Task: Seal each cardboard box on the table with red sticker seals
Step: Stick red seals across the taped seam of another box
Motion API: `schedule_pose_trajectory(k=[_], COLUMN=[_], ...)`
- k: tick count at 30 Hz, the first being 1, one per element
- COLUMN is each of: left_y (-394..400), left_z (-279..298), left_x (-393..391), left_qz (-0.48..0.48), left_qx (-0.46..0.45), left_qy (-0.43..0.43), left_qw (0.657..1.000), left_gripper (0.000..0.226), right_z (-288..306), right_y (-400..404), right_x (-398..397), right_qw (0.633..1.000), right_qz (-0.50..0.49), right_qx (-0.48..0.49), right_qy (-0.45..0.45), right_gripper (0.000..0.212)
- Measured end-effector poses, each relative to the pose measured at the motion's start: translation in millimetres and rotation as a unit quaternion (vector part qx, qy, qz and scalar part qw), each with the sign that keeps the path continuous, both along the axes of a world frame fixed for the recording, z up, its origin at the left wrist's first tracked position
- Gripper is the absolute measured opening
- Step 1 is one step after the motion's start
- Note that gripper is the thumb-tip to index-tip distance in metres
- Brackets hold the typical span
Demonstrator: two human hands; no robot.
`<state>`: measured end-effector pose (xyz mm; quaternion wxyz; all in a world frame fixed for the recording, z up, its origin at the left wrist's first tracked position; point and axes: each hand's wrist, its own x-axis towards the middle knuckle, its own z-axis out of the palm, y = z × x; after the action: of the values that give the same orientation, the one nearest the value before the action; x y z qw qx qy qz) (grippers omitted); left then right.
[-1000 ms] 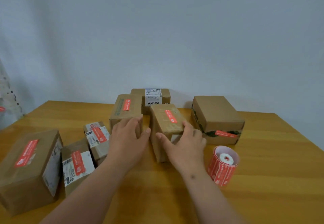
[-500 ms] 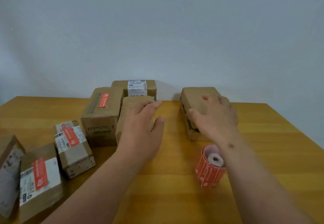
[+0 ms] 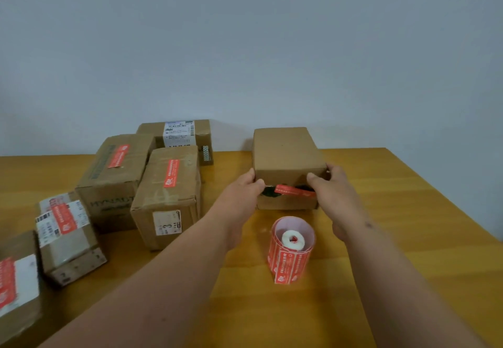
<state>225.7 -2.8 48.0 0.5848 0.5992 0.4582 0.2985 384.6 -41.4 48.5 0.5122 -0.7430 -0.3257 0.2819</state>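
Right now both hands grip one cardboard box [image 3: 285, 154] at the far middle of the wooden bench [image 3: 408, 238]. The left hand [image 3: 239, 192] curls around its near left corner, thumb on the front face. The right hand [image 3: 332, 189] curls around the near right corner, thumb pressing the front. A red sticker seal [image 3: 292, 190] crosses the front between the thumbs. A roll of red stickers [image 3: 290, 251] stands upright just in front.

A plain, pale grey-blue wall [image 3: 272, 48] fills the view from 9 through 12 to 3 o'clock, evenly lit. Below it runs a glossy honey-coloured wooden table [image 3: 408, 211].
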Motion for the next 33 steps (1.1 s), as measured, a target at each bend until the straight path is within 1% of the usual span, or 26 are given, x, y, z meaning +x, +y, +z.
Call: schedule_pose_trajectory(k=[3,7,11,15,17,19,21,22,23,24,26,28,29,31,33], left_y=[-11,-33,-61,-100,-120,-135,-144,-148,-152,-156,-161,-163,-164,-163,-159], left_z=[13,45,79,108,116,117,112,109,105,100,89,78,74,69,67], left_x=[-7,-24,-51,-91,-113,-133,-153,-163,-173,-183,-198,-209,-213,-216,-217], left_qz=[0.015,0.002,0.027,0.080,0.088,0.083,0.083,0.080,0.069,0.057,0.035,0.017,0.009,0.015,0.037], left_qx=[0.034,0.140,0.244,0.356,0.363,0.335,0.304,0.302,0.302,0.297,0.284,0.276,0.271,0.264,0.274], left_qy=[-0.006,-0.027,-0.059,-0.053,-0.057,-0.089,-0.125,-0.125,-0.105,-0.069,0.042,0.148,0.185,0.218,0.220], left_qw=[0.999,0.990,0.967,0.930,0.926,0.934,0.941,0.942,0.945,0.951,0.957,0.950,0.945,0.939,0.936], left_gripper=[0.050,0.050,0.054,0.057,0.065,0.076,0.081,0.085,0.092,0.102,0.115,0.117,0.116,0.111,0.107], right_z=[11,42,80,110,119,124,122,118,114,109,96,82,76,70,68], right_y=[-12,-36,-75,-119,-138,-153,-163,-166,-167,-167,-166,-164,-163,-163,-163], right_x=[-4,-16,-40,-71,-89,-108,-127,-136,-143,-151,-160,-169,-173,-179,-181], right_qw=[0.999,0.991,0.973,0.958,0.951,0.948,0.947,0.947,0.948,0.950,0.953,0.948,0.944,0.939,0.938], right_qz=[-0.004,-0.001,0.033,0.068,0.092,0.121,0.149,0.159,0.169,0.177,0.193,0.217,0.235,0.265,0.263], right_qx=[0.050,0.135,0.222,0.273,0.288,0.290,0.280,0.271,0.257,0.239,0.182,0.100,0.066,0.038,0.032], right_qy=[-0.001,-0.019,-0.047,-0.059,-0.060,-0.053,-0.059,-0.068,-0.081,-0.096,-0.150,-0.209,-0.221,-0.214,-0.222], right_gripper=[0.045,0.046,0.049,0.045,0.042,0.039,0.035,0.034,0.033,0.033,0.034,0.036,0.038,0.041,0.042])
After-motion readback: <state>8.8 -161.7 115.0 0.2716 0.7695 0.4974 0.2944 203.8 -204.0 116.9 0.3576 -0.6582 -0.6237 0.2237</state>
